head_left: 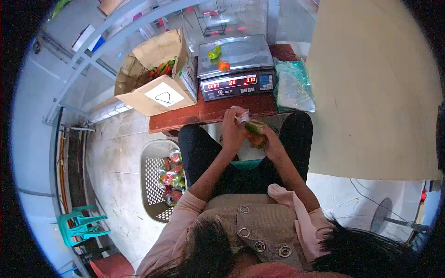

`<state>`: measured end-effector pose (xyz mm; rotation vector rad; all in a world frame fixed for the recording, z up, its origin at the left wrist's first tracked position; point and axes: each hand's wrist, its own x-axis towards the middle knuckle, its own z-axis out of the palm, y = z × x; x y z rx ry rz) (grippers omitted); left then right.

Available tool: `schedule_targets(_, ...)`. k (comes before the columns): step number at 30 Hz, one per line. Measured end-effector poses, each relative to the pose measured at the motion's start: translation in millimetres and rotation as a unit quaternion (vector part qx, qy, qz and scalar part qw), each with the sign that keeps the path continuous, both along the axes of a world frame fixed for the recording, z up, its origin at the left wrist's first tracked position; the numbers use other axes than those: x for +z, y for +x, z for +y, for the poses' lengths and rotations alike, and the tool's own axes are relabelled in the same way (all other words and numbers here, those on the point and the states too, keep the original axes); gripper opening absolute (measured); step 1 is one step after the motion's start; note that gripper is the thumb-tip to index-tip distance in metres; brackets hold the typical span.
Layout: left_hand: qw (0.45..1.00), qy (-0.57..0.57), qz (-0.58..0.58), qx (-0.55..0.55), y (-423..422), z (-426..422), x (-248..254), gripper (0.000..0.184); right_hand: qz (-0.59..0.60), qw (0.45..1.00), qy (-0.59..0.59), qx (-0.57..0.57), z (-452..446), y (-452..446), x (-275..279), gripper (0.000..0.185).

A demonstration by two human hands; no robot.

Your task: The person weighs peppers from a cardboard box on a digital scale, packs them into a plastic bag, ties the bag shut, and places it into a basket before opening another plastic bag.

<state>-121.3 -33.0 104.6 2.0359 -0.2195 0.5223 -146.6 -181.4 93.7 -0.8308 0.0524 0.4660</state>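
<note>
Between my knees I hold a clear plastic bag of green and orange peppers (255,135). My left hand (232,125) is closed on the bag's gathered top. Around the filled part, my right hand (271,138) grips from the right side. Just beyond my hands, a digital scale (238,87) with lit red figures stands on a reddish-brown table (185,116). A green pepper (214,53) and an orange pepper (224,66) lie on its metal pan (252,51). My fingertips are partly hidden.
Left of the scale is an open cardboard box (162,96) with red and green peppers inside. A pack of plastic bags (295,85) lies to its right. A basket (149,185) of bagged peppers sits by my left leg. A large tan panel (375,92) rises at right.
</note>
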Motion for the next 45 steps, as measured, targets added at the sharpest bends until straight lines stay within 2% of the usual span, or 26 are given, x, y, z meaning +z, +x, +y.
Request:
schedule_targets(2, 0.995, -0.005, -0.087, -0.044, -1.9, -7.3, -0.7, 0.029, 0.077, 0.994, 0.082, -0.003, 0.6, 1.2, -12.9, 0.037)
schedule_targets(3, 0.996, 0.011, -0.073, -0.048, -8.8, -12.6, 7.7, 0.028, 0.115, 0.986, 0.122, -0.003, 1.9, 3.8, -21.9, 0.037)
schedule_targets(6, 0.998, 0.028, -0.029, -0.038, -34.2, -21.0, 29.1, 0.026, 0.125, 0.971, 0.203, 0.021, 6.2, 15.8, -32.4, 0.037)
schedule_targets(11, 1.0, -0.015, -0.004, 0.023, -39.5, -9.2, 22.2, 0.019, 0.071, 0.966, 0.247, -0.03, 10.9, 25.7, 3.7, 0.041)
schedule_targets(15, 1.0, 0.006, 0.021, 0.011, -34.4, -2.1, 2.7, 0.019, 0.061, 0.96, 0.267, -0.052, 12.3, 32.0, 15.8, 0.045)
schedule_targets(17, 1.0, -0.007, 0.025, 0.001, -36.8, -9.9, 17.5, 0.02, 0.02, 0.954, 0.3, -0.001, 8.3, 40.8, 5.0, 0.047)
schedule_targets(18, 0.999, 0.022, 0.024, 0.011, -37.0, -8.7, 14.6, 0.021, -0.001, 0.948, 0.318, 0.025, 7.8, 43.1, 3.5, 0.047)
schedule_targets(20, 0.996, 0.082, 0.021, 0.027, -36.9, -5.7, 7.3, 0.023, 0.009, 0.96, 0.279, -0.027, 12.3, 44.5, -0.4, 0.049)
schedule_targets(24, 0.997, 0.048, 0.043, 0.036, -37.1, -7.9, 12.4, 0.025, 0.013, 0.977, 0.207, -0.053, 17.2, 40.5, 7.4, 0.049)
schedule_targets(26, 0.997, 0.031, 0.057, 0.041, -36.4, -10.2, 21.6, 0.025, -0.019, 0.981, 0.19, -0.029, 17.3, 41.3, 0.9, 0.049)
schedule_targets(30, 0.996, 0.085, 0.015, 0.012, -29.8, -11.7, 42.3, 0.031, -0.043, 0.99, 0.118, 0.063, 17.3, 43.0, -24.4, 0.048)
schedule_targets(32, 0.988, 0.144, 0.029, -0.036, -25.3, -7.4, 44.1, 0.034, 0.026, 0.987, 0.141, 0.07, 18.6, 40.7, -37.9, 0.047)
schedule_targets(35, 0.971, 0.233, -0.046, -0.031, -26.4, -17.3, 44.3, 0.031, 0.075, 0.972, 0.215, 0.059, 19.3, 36.9, -23.6, 0.045)
schedule_targets(36, 0.972, 0.227, -0.055, -0.042, -27.6, -18.7, 43.7, 0.029, 0.081, 0.965, 0.246, 0.051, 18.5, 37.9, -16.9, 0.044)
schedule_targets(38, 0.973, 0.212, -0.072, -0.063, -32.6, -20.9, 42.0, 0.024, -0.074, 0.99, 0.095, -0.07, 23.6, 58.7, -45.9, 0.041)
schedule_targets(40, 0.998, 0.044, 0.045, -0.033, -35.9, -19.8, 29.9, 0.018, -0.066, 0.984, 0.117, -0.117, 18.1, 60.8, -28.9, 0.039)
schedule_targets(41, 0.994, -0.042, 0.103, -0.016, -35.9, -18.9, 23.8, 0.015, 0.018, 0.971, 0.216, -0.104, 6.7, 57.2, -12.2, 0.038)
schedule_targets(42, 0.989, -0.075, 0.125, -0.027, -34.1, -17.8, 20.6, 0.014, 0.102, 0.941, 0.312, -0.088, 0.1, 53.5, 4.3, 0.037)
schedule_targets(43, 0.982, -0.109, 0.146, -0.036, -31.6, -16.1, 18.0, 0.014, 0.067, 0.931, 0.347, -0.086, 0.5, 54.2, 1.1, 0.036)
schedule_targets(44, 0.974, -0.143, 0.167, -0.046, -30.4, -15.3, 16.4, 0.014, 0.074, 0.936, 0.327, -0.111, 2.2, 53.8, -1.1, 0.037)
schedule_targets(45, 0.984, -0.089, 0.144, -0.055, -31.6, -16.4, 14.9, 0.015, 0.081, 0.939, 0.306, -0.135, 4.9, 53.2, -2.7, 0.038)
